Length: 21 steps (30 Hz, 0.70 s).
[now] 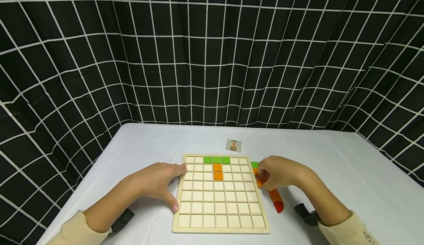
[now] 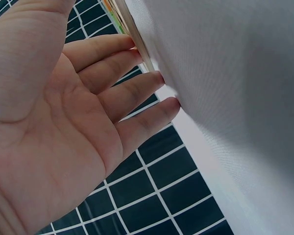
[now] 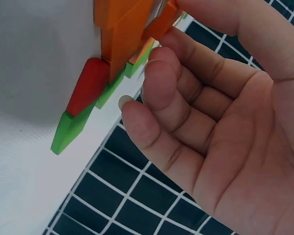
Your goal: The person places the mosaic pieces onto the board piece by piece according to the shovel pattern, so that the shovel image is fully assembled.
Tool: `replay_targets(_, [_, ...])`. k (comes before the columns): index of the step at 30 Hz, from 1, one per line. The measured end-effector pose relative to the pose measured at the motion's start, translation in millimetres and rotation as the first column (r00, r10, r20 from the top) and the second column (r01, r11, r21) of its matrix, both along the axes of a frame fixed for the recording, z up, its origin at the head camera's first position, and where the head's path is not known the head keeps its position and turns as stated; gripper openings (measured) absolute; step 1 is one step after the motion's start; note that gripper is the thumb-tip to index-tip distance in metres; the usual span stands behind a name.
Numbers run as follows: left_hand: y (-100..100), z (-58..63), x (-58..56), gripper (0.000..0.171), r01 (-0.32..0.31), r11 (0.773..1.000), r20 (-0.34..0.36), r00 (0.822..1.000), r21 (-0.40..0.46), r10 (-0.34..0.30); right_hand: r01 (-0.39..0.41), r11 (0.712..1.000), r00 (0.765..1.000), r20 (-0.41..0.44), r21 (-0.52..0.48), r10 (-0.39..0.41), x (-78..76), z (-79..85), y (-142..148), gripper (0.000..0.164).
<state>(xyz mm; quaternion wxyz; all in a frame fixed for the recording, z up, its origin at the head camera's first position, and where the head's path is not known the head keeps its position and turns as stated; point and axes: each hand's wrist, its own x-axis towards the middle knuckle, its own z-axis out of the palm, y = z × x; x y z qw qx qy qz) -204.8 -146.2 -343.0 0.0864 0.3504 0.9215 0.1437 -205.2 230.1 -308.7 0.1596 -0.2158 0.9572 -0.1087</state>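
A pale wooden grid board (image 1: 222, 197) lies flat on the table. Three green square tiles (image 1: 216, 160) fill the middle of its top row, with two orange tiles (image 1: 217, 171) in a column below the central one. Along the board's left edge my left hand (image 1: 154, 182) rests with thumb and fingers spread, fingertips (image 2: 157, 78) at its side. Right of the board, my right hand (image 1: 281, 171) pinches an orange tile (image 3: 161, 22) between thumb and index finger. Around it are loose orange tiles (image 1: 275, 195), a red rounded tile (image 1: 278, 206) and green tiles (image 1: 254, 164), partly hidden by the hand.
A small picture card (image 1: 233, 145) with a grid pattern lies behind the board. White cloth (image 1: 149, 138) covers the table. A black curtain (image 1: 205, 53) with white grid lines surrounds the back and sides.
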Motion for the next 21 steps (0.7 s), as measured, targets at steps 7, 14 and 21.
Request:
replay_targets(7, [-0.7,-0.7,1.6,0.113,0.007,1.0,-0.001,1.0,0.005,-0.007,-0.033,0.999,0.999,-0.002,-0.039,0.033,1.2,-0.5,0.0,0.021])
replay_targets(14, [-0.1,1.2,0.4,0.113,0.014,1.0,-0.006,1.0,0.002,-0.014,-0.109,0.991,0.994,-0.037,-0.079,0.106,0.7,1.0,-0.8,0.022])
replay_targets(21, [-0.1,2.1,0.7,0.112,0.022,1.0,-0.007,1.0,0.009,-0.022,-0.12,0.991,0.992,-0.037,-0.056,0.118,0.9,4.3,-13.0,0.018])
